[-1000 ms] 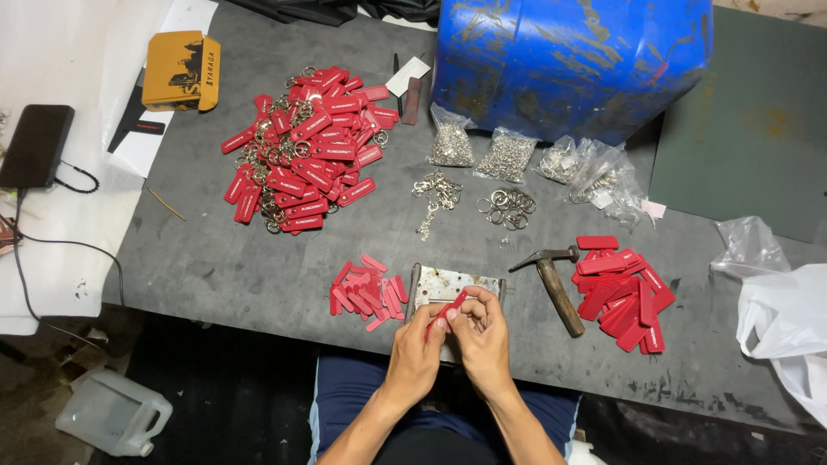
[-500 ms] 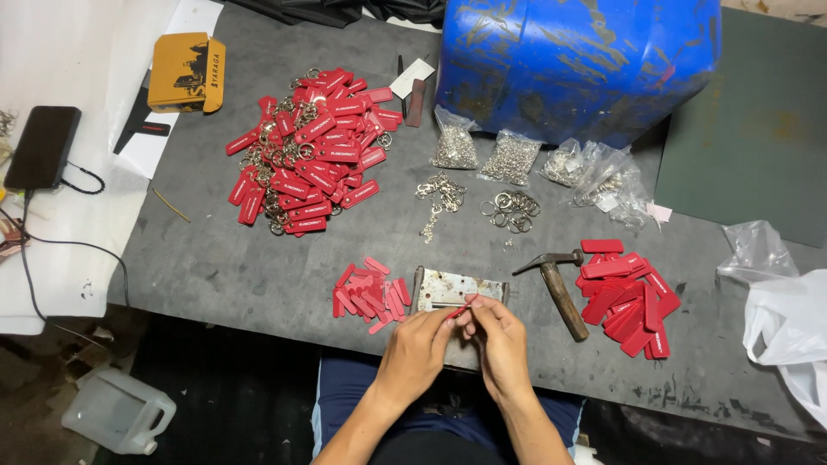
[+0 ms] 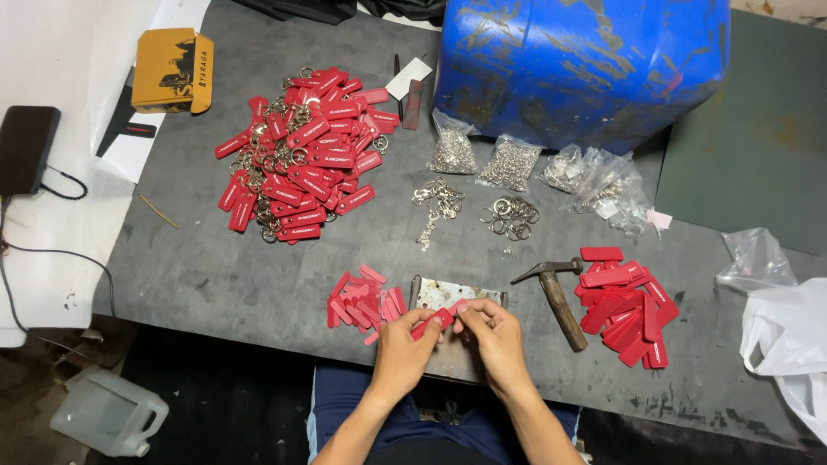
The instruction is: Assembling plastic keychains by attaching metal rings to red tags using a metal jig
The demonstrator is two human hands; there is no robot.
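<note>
Both hands meet at the near edge of the grey tabletop [image 3: 215, 284], over a small metal plate [image 3: 457, 294] that looks placed as a hard working surface. The left hand [image 3: 403, 337] and right hand [image 3: 493, 331] pinch one red tag [image 3: 437, 321] between their fingertips, held just above the plate and close to the body — easy to see and steady.

Supplies sit within reach: a small pile of plain red tags [image 3: 362, 303] just left, a hammer [image 3: 556, 293] just right, another stack of red tags [image 3: 627, 306] beyond it. Farther back lie loose metal rings [image 3: 508, 215], bags of rings [image 3: 482, 159], and a big heap of ringed tags [image 3: 301, 151] — apparently the finished ones, set well apart beside a blue barrel [image 3: 586, 65].
</note>
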